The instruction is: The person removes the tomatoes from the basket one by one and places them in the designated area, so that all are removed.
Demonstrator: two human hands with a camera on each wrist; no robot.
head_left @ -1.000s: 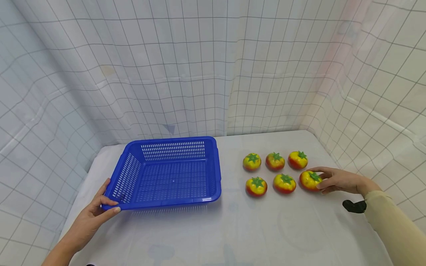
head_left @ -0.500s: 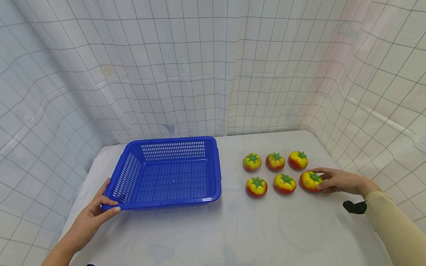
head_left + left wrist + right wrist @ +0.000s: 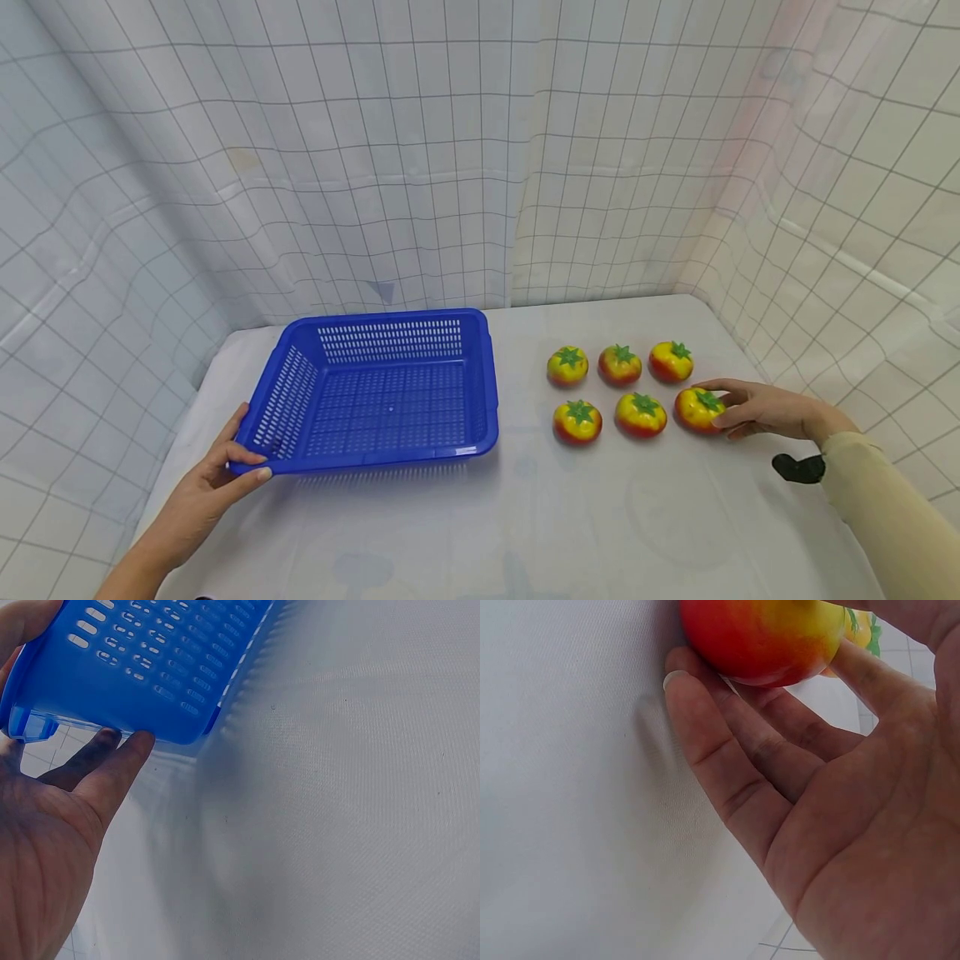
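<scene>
A blue plastic basket [image 3: 390,408] with slotted walls stands on the left of the table, nothing inside it. My left hand [image 3: 198,496] grips its near left corner, the thumb at the front rim; the left wrist view shows fingers [image 3: 124,765] against the basket's outer wall. On the right, my right hand [image 3: 765,410] holds a red-and-yellow toy tomato [image 3: 693,408] with a green star-shaped top, thumb on the near side and forefinger on the far side. Close up in the right wrist view, the tomato [image 3: 761,637] sits at the fingertips, close to the white cloth.
Several like tomatoes lie in two rows between basket and right hand, among them a front one [image 3: 577,422], its neighbour [image 3: 641,415] and a back one [image 3: 671,362]. A white cloth [image 3: 525,517] covers the table. Checked curtains [image 3: 465,167] enclose the back and sides.
</scene>
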